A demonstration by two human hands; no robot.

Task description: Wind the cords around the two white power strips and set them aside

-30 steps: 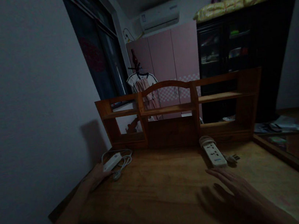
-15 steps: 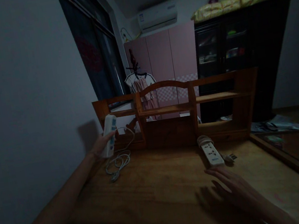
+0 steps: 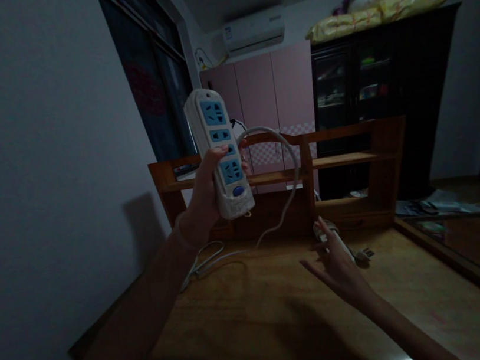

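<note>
My left hand grips a white power strip with blue sockets, held upright above the desk with its socket face toward me. From it a white cord loops to the right and down to the desktop, where more of it lies at the left. My right hand hovers with fingers spread, nothing between them. Behind that hand is a second white power strip, mostly hidden, its cord coiled at the far end. The plug of the second strip shows just to the right.
The wooden desk carries a low shelf unit along its back. A wall borders the left side. Beyond stand a pink wardrobe and a dark cabinet with bundles on top.
My left hand has lifted the power strip up and to the right, closer to me, pulling its cord along. My right hand has moved forward, up and slightly left, now covering part of the second strip.
</note>
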